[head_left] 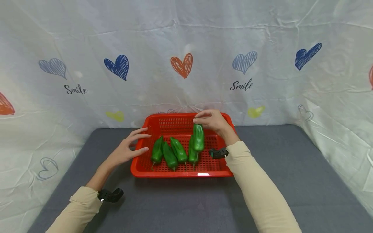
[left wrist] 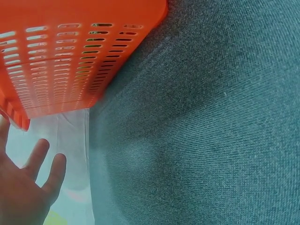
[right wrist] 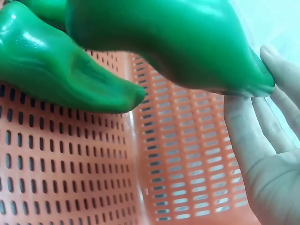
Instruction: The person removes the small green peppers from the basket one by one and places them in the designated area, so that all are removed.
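My right hand (head_left: 214,122) pinches a green pepper (head_left: 198,137) by its tip, and the pepper hangs down over the red basket (head_left: 180,174). In the right wrist view the fingertips (right wrist: 239,105) press against the end of this pepper (right wrist: 187,42). Several other green peppers (head_left: 178,150) lie in a row on the basket floor, stems toward me; one of them (head_left: 191,153) sits partly behind the held one. At the basket's left side my left hand (head_left: 125,149) is spread, its fingers apart and holding nothing. The left wrist view shows that hand (left wrist: 23,187) beside the slotted basket wall (left wrist: 70,56).
Under the basket spreads a dark grey cloth (head_left: 186,207) covering the table. A white sheet (head_left: 151,38) printed with hearts and "Smile" hangs close behind the basket. Each wrist wears a black strap device (head_left: 110,195).
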`<move>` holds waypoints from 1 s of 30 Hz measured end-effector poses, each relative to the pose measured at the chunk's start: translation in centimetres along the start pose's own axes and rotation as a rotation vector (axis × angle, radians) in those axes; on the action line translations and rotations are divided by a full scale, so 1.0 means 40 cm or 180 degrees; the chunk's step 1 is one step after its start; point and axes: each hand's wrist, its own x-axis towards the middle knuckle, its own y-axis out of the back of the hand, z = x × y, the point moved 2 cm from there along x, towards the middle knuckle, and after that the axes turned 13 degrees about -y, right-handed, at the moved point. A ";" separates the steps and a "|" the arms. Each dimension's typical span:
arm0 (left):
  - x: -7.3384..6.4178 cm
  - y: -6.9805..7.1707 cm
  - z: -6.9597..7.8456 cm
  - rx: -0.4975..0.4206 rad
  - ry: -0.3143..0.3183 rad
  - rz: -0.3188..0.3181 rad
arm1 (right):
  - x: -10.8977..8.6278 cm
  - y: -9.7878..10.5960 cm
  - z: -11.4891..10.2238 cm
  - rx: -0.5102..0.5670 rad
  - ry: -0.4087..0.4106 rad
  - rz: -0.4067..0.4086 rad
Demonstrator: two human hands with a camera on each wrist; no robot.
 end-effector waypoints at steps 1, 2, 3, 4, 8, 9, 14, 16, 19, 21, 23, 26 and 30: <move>0.000 -0.001 0.001 -0.0006 0.0002 -0.0001 | -0.003 0.001 -0.004 -0.0002 -0.0005 -0.0021; 0.001 -0.002 0.001 -0.0011 0.0001 0.0001 | -0.004 0.001 -0.008 0.0006 -0.0009 -0.0041; 0.001 -0.002 0.002 -0.0015 -0.0001 0.0004 | -0.007 0.001 -0.012 0.0005 -0.0011 -0.0054; 0.001 -0.003 0.001 -0.0010 -0.0004 0.0007 | -0.009 0.001 -0.016 -0.0006 -0.0005 -0.0068; 0.000 -0.003 -0.002 0.0010 -0.0003 0.0005 | -0.015 0.002 -0.035 -0.0046 0.0037 -0.0125; 0.000 -0.003 -0.003 0.0013 -0.0001 0.0004 | -0.017 0.002 -0.040 -0.0063 0.0045 -0.0128; 0.000 -0.001 -0.007 0.0028 0.0014 0.0001 | -0.028 0.006 -0.060 -0.0238 0.0074 -0.0125; 0.000 -0.001 -0.007 0.0041 0.0015 -0.0001 | -0.033 0.008 -0.067 -0.0297 0.0098 -0.0116; 0.000 -0.001 -0.008 0.0039 0.0021 -0.0007 | -0.038 0.012 -0.075 -0.0319 0.0126 -0.0115; 0.000 -0.002 -0.007 0.0022 0.0023 0.0001 | -0.043 0.015 -0.080 -0.0304 0.0140 -0.0119; -0.001 -0.002 -0.007 0.0014 0.0019 0.0005 | -0.049 0.018 -0.085 -0.0305 0.0151 -0.0120; 0.000 -0.002 -0.004 -0.0006 0.0020 0.0009 | -0.062 0.024 -0.093 -0.0316 0.0176 -0.0100; 0.003 -0.004 -0.001 -0.0040 0.0020 0.0012 | -0.076 0.038 -0.100 -0.0338 0.0246 -0.0089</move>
